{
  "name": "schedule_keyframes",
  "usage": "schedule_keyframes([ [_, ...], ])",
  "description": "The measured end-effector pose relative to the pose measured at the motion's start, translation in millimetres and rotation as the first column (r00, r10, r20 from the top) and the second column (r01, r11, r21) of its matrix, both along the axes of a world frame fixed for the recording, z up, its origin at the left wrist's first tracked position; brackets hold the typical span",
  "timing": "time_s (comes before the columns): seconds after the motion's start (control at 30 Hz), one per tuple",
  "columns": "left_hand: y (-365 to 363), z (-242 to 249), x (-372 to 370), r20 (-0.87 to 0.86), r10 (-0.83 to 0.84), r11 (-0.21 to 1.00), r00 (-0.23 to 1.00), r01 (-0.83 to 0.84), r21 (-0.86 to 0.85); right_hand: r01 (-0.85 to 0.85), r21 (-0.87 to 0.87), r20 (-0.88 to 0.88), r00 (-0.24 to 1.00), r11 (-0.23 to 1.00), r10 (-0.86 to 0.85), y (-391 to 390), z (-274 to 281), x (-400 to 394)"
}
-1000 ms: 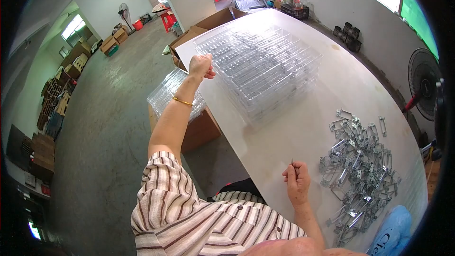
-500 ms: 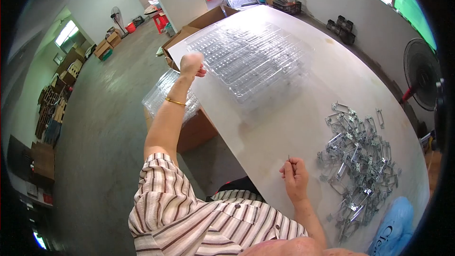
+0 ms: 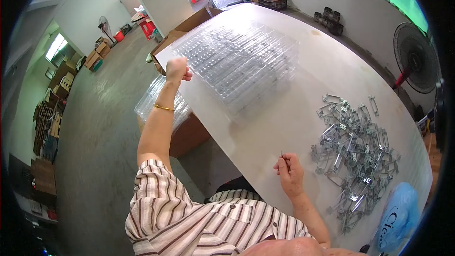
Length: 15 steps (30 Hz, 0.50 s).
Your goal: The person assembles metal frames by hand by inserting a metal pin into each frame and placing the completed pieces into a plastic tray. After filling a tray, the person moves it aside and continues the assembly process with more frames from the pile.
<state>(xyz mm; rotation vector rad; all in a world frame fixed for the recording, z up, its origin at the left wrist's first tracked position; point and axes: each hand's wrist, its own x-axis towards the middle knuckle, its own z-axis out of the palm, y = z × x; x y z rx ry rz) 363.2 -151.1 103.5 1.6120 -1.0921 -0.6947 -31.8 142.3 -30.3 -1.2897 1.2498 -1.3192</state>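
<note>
A stack of clear plastic blister trays [image 3: 232, 61], with metal pieces showing dimly through them, lies on the far part of the white table [image 3: 265, 142]. At the left edge of that stack is my left hand [image 3: 177, 69], closed, with a yellow bracelet on the wrist; whatever its fingers hold is hidden. My right hand [image 3: 290, 175] is closed in a pinch above the near side of the table. From its fingertips a thin metal piece [image 3: 281, 153] sticks up, the rest of it covered. Right of that hand spreads a loose pile of metal brackets [image 3: 353, 156].
A blue plastic bag [image 3: 399, 213] sits at the table's near right. More clear trays [image 3: 154, 98] rest on a cardboard box [image 3: 189, 135] left of the table. Another open carton [image 3: 173, 38] stands beyond the far left edge. A black fan [image 3: 414, 57] is at right.
The whole view has shifted slightly, moving the scene left. My left hand stays by the trays and looks less blurred. My right hand still pinches the thin metal piece.
</note>
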Motion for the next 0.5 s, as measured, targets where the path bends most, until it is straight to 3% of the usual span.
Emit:
schedule_keyframes([
  [0.4,7,1,1,0.019,0.007,1.0,1.0,-0.007,0.006,-0.03,0.0,-0.018,0.999,1.0,0.03,0,-5,-3],
  [0.5,15,7,-7,0.143,0.111,0.993,0.983,-0.104,-0.061,-0.026,0.017,-0.005,1.0,1.0,0.027,1,-4,-4],
])
